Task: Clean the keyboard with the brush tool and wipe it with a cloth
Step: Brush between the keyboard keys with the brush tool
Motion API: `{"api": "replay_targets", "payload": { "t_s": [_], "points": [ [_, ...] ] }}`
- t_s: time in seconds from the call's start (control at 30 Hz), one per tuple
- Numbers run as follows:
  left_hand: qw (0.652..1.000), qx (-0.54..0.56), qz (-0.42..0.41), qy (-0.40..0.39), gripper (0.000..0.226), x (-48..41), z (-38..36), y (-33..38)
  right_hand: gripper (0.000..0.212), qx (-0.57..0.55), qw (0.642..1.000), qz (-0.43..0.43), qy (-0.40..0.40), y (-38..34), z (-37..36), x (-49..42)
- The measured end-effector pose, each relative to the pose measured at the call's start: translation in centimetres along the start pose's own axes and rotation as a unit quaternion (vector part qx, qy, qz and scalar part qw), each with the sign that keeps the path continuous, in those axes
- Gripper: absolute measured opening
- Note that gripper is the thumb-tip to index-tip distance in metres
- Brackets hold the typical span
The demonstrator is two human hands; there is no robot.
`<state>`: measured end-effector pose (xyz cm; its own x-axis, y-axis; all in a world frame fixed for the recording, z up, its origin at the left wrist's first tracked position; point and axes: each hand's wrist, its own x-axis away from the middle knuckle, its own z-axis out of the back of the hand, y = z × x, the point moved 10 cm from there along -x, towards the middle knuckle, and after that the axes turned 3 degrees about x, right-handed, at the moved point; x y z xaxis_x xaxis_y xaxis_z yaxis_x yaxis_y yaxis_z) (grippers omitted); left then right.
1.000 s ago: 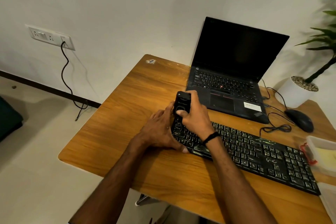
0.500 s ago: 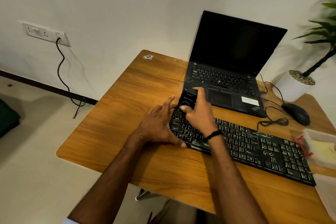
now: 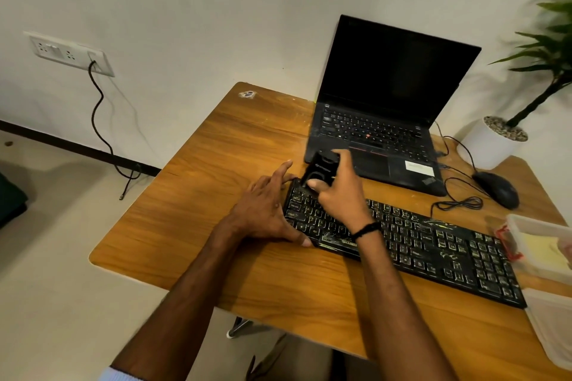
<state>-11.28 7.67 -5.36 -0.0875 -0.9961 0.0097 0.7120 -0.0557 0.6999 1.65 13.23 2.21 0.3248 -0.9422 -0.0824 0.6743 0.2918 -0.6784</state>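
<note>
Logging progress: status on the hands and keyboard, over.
Right hand grips brush tool at keyboard's left end. Left hand open, steadying keyboard. Nothing in the way.

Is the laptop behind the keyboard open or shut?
Open. The laptop's lid stands raised, showing its dark screen and its own keys.

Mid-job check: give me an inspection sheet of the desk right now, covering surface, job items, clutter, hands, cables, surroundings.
Surface: wooden desk, bare at left, sticker at far corner.
Job's things: black keyboard lies diagonally; brush tool over its far-left corner; cloth: nothing seen.
Clutter: open laptop, screen dark; mouse; plastic containers at right edge.
Hands: left hand braces the keyboard's left end; right hand grips the brush tool.
Cables: coiled mouse cable behind keyboard; wall cord hangs from socket to floor.
Surroundings: white wall, potted plant at right.
</note>
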Motion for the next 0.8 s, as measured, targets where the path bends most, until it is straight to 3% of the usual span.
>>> {"api": "replay_targets", "payload": {
  "t_s": [0.13, 0.33, 0.67, 0.8],
  "points": [
    [1.000, 0.001, 0.000, 0.001, 0.160, 0.0, 0.0, -0.1, 0.063, 0.012, 1.000, 0.015, -0.016, -0.8, -1.3, -0.2],
    [1.000, 0.000, 0.004, -0.006, 0.161, 0.0, 0.0, -0.1, 0.069, 0.090, 0.991, -0.080, 0.057, 4.3, 5.0, 1.0],
    [1.000, 0.003, 0.006, -0.002, 0.160, 0.1, 0.1, 0.1, 0.070, 0.027, 0.999, -0.036, 0.010, 0.3, 0.3, -0.5],
    [1.000, -0.001, 0.007, -0.003, 0.161, 0.0, 0.1, 0.0, 0.070, 0.054, 0.993, -0.097, 0.034, 3.3, 3.9, 0.1]
  ]
}}
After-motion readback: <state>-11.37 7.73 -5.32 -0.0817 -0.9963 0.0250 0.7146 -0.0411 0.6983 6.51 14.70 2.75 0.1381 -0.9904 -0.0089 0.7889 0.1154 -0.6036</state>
